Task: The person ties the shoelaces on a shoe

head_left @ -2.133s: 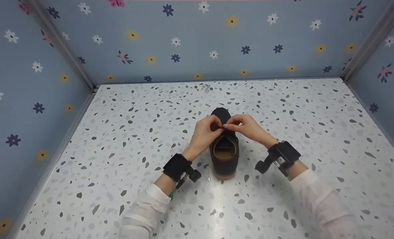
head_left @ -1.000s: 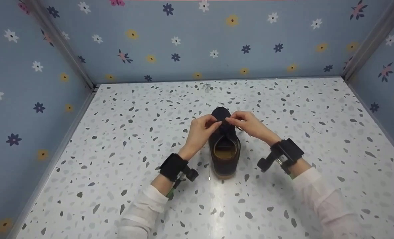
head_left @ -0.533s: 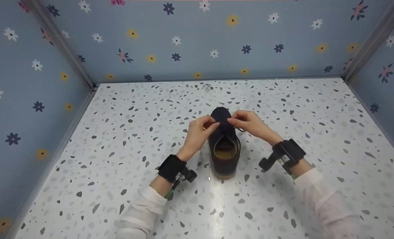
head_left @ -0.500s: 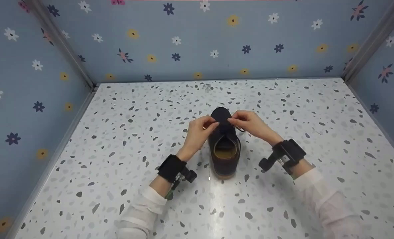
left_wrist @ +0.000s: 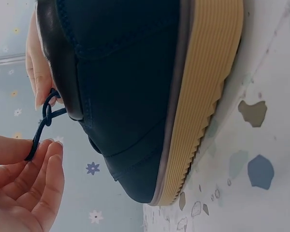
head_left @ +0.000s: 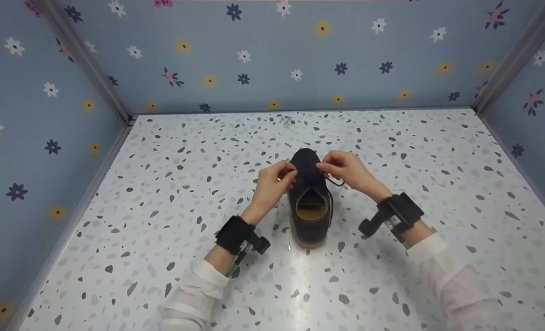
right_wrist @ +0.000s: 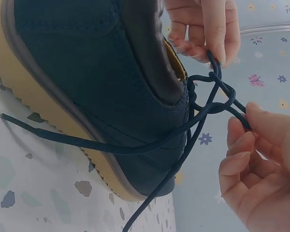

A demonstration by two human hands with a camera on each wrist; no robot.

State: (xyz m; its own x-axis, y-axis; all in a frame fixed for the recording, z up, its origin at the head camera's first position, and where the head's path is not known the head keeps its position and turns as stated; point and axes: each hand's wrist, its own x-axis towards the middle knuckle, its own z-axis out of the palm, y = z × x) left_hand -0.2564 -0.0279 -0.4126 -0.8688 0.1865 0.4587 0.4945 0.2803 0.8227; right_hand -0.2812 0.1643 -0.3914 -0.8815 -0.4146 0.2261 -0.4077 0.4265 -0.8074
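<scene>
A dark navy shoe (head_left: 307,202) with a ribbed tan sole (left_wrist: 208,63) stands upright, toe pointing away. Over its front opening my left hand (head_left: 272,181) pinches a loop of dark shoelace (right_wrist: 214,63) between thumb and forefinger. My right hand (head_left: 348,170) pinches a doubled strand of the lace on the other side, plain in the right wrist view. Between the two hands the lace crosses in a loose knot (right_wrist: 217,99). Two free lace ends hang down the shoe's right side. In the head view the fingers hide most of the knot.
The shoe stands on a white terrazzo-patterned surface (head_left: 185,184). Blue flowered panels (head_left: 272,55) rise at the back and on both sides. A black camera strap (head_left: 235,234) sits on the left wrist, another strap (head_left: 401,211) on the right.
My hands, close together over the laces two seconds ago, have drawn apart, the left going left and the right going right. More lace now shows beside the right hand. The shoe has stayed put.
</scene>
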